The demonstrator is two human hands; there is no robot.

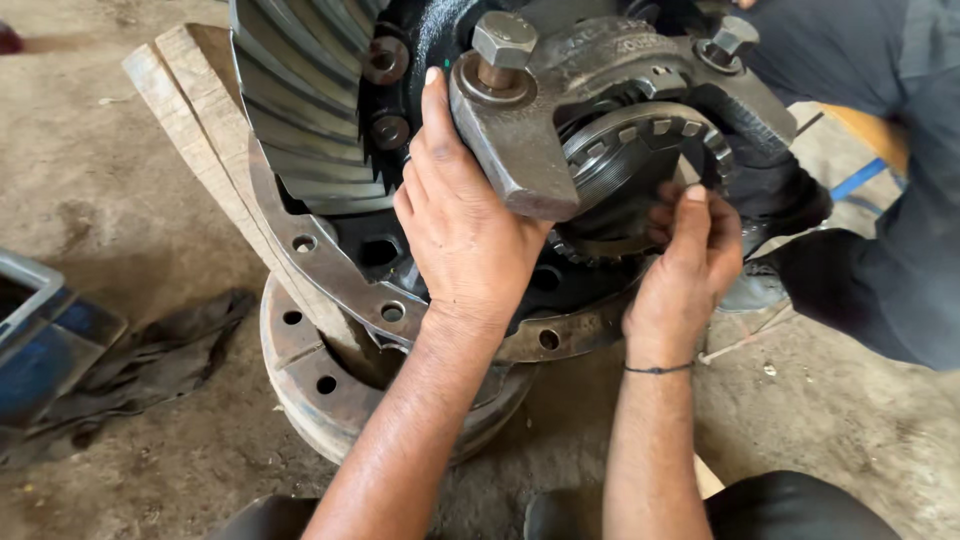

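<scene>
Seen from the head camera, a person worked bare-handed on a greasy differential assembly (400, 250) that filled the upper centre of the frame, propped on a round steel drum (330, 385) and a wooden plank (190, 110) over a dirt floor (120, 220). The left hand (460, 225) lay flat against the heavy bearing cap (525, 150) at centre, fingers pressed together and stretched upward, one fingertip reaching the washer beneath a large hex bolt (503, 42). Right of centre, the right hand (690, 260) curled at the notched adjuster ring (650, 150) seated under the cap, its fingers bent and close together, thumb raised against the ring's lower edge; whether they pinched the ring or merely touched it could not be made out. A second hex bolt (733, 38) stood at the cap's far end, near the top right. The spiral teeth of the ring gear (300, 100) rose at upper left. A dark rag (150, 360) and a blue metal box (40, 340) lay at the left edge, while another person's dark trousers (890, 200) occupied the right edge.
</scene>
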